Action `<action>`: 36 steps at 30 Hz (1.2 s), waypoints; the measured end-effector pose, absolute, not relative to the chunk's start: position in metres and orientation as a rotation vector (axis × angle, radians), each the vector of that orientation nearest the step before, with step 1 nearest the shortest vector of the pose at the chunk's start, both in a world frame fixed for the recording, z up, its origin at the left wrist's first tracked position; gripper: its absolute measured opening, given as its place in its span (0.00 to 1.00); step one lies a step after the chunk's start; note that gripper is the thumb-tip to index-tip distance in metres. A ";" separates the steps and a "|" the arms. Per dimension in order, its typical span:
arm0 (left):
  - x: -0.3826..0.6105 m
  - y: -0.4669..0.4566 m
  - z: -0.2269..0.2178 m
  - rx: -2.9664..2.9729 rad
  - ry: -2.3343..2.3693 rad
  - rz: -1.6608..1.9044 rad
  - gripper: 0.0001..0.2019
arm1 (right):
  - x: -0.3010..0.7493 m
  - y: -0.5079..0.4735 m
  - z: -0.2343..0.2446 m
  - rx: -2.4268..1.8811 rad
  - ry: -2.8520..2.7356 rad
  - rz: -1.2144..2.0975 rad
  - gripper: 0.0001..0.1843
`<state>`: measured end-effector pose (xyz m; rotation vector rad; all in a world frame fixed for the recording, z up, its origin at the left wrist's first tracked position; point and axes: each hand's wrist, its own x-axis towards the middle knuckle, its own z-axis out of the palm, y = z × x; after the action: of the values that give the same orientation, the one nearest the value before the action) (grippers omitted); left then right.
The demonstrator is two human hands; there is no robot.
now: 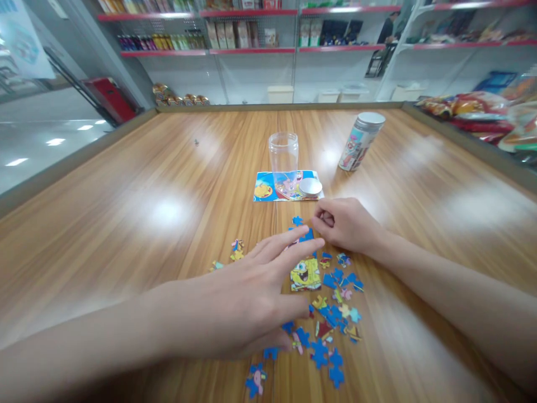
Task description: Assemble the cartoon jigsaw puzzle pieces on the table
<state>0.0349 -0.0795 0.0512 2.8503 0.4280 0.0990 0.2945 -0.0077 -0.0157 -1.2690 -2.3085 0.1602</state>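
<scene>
So we've got a jigsaw going on a wood-grain tabletop (201, 184) with a dark raised rim. The partly joined bit, a yellow cartoon face with a big open mouth (305, 274), lies on our side of the middle, well apart from the far edge. Our left hand (251, 291) hangs palm-down just left of it, fingers spread, grip wide with nothing in it, and covers part of the puzzle. Our right hand (346, 224) is just beyond the face, a bit toward the right edge, its grip curled narrow; we can't tell if there's a piece tucked inside.

Loose blue cardboard pieces (319, 354) are scattered right of the face and down our side, plus a few multicoloured ones (237, 255) toward the left edge. Toward the far edge there's a glossy blue printed picture sheet (263, 187), with a clear plastic jar (284, 154) standing upright and a round silver lid (310, 187) on it. Nearer the far right corner we've got a tall printed canister with a silver top (356, 143).
</scene>
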 end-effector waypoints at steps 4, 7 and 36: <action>0.044 -0.090 0.039 2.856 0.411 0.118 0.08 | 0.293 -0.008 -0.015 -1.255 -2.294 0.149 0.07; 0.046 -0.092 0.036 2.870 0.403 0.128 0.07 | 0.292 -0.008 -0.014 -1.250 -2.291 0.154 0.07; 0.027 -0.017 -0.007 1.801 1.204 0.754 0.11 | 0.292 -0.011 -0.016 -1.246 -2.294 0.156 0.09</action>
<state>0.0267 -0.0165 -0.0066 1.8012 1.2036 0.7537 0.2920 -0.0107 -0.0158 -1.2461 -2.2942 0.1565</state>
